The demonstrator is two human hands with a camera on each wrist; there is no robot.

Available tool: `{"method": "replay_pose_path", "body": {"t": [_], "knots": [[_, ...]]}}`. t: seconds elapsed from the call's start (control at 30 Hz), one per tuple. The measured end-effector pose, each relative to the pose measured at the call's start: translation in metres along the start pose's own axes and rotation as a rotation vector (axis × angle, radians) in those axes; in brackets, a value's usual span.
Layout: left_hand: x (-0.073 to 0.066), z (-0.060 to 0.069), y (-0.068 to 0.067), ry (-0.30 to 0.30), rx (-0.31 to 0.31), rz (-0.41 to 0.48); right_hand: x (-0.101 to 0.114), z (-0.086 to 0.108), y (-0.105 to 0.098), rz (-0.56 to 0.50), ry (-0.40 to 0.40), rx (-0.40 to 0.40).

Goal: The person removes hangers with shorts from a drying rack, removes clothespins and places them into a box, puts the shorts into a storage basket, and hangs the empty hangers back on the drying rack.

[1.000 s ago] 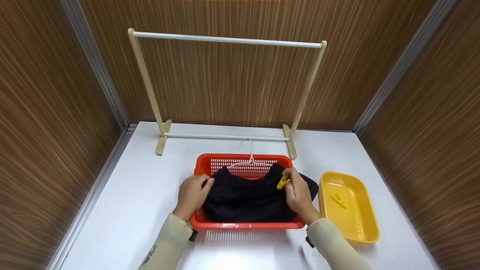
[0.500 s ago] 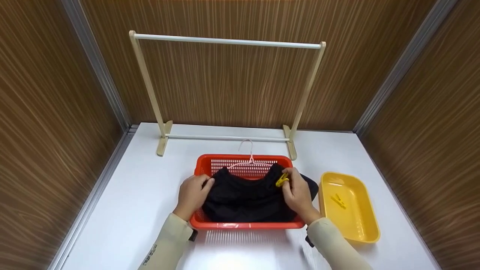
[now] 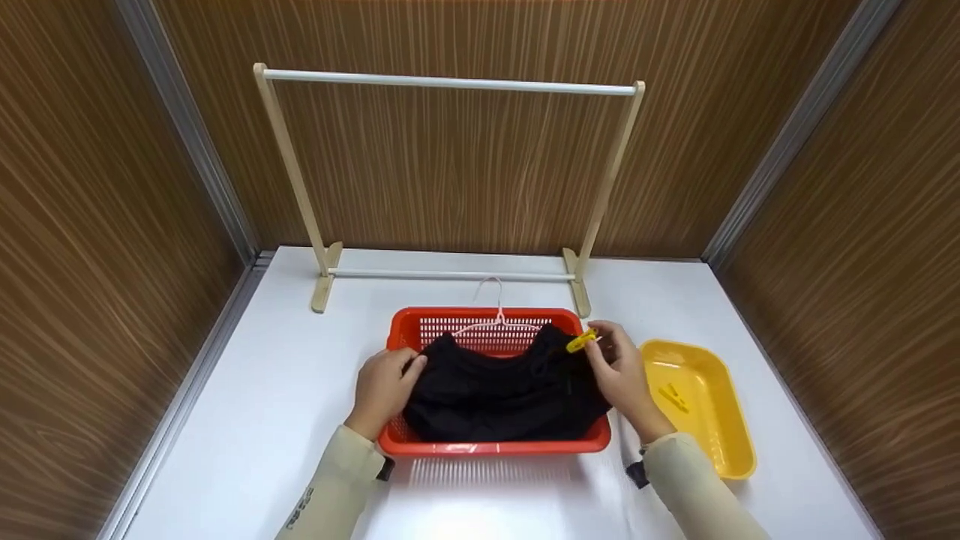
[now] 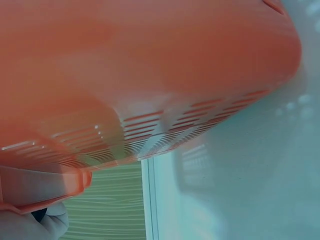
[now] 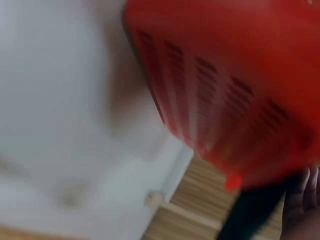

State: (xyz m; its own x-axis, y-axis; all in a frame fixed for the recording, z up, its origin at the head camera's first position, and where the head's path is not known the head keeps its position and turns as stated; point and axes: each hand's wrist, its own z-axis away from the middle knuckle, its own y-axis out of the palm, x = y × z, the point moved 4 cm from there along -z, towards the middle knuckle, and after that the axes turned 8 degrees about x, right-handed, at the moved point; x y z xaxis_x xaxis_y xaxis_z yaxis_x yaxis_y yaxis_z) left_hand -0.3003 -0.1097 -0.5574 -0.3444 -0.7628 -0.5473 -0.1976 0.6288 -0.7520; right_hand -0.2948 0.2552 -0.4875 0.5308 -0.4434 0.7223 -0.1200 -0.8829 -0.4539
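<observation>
In the head view, a black garment lies in a red basket, with a pink hanger in its neck opening. My left hand pinches the garment's left shoulder at the basket rim. My right hand pinches a yellow clothespin by the garment's right shoulder. Whether the pin bites the cloth cannot be told. The left wrist view shows mostly the basket's wall, with part of the left hand at its corner. In the blurred right wrist view, dark cloth hangs beside the right hand.
A yellow tray stands right of the basket with another yellow clothespin inside. Behind the basket rises a wooden rack with a white top bar. Wood-grain panels enclose the white table at the sides and back.
My right hand has shifted right and slightly up, carrying the clothespin with it and turning it flatter. The garment's right sleeve no longer sticks out past the basket rim. The left hand stays put.
</observation>
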Motion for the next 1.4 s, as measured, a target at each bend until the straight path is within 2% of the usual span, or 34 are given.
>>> {"method": "replay_pose_path", "body": {"t": [0.07, 0.2, 0.33, 0.43, 0.57, 0.67, 0.73, 0.9, 1.13, 1.4], "knots": [[0.000, 0.000, -0.001, -0.002, 0.000, 0.000, -0.004, -0.001, -0.014, 0.022, -0.024, -0.018], [0.001, -0.001, 0.000, 0.000, -0.004, 0.001, -0.033, -0.003, -0.046, 0.117, -0.024, -0.032], [0.002, -0.001, 0.001, -0.001, 0.005, 0.008, -0.043, -0.002, -0.077, 0.261, -0.002, 0.005], [0.003, 0.000, 0.001, -0.007, 0.015, 0.007, -0.050, 0.001, -0.096, 0.377, 0.051, 0.057], [0.004, -0.001, 0.000, -0.006, 0.009, 0.004, -0.062, 0.004, -0.114, 0.495, 0.191, 0.182], [0.004, -0.002, 0.000, 0.001, 0.001, 0.005, -0.072, 0.009, -0.119, 0.544, 0.304, 0.320], [0.004, -0.002, 0.000, 0.005, -0.003, 0.007, -0.078, 0.013, -0.121, 0.570, 0.347, 0.416], [0.004, 0.000, 0.002, 0.016, -0.012, 0.005, -0.090, 0.025, -0.120, 0.618, 0.373, 0.599], [0.003, 0.000, 0.002, 0.003, 0.002, 0.029, -0.099, 0.034, -0.119, 0.640, 0.434, 0.697], [0.003, -0.001, 0.001, 0.000, -0.004, 0.017, -0.106, 0.039, -0.116, 0.621, 0.587, 0.727]]}}
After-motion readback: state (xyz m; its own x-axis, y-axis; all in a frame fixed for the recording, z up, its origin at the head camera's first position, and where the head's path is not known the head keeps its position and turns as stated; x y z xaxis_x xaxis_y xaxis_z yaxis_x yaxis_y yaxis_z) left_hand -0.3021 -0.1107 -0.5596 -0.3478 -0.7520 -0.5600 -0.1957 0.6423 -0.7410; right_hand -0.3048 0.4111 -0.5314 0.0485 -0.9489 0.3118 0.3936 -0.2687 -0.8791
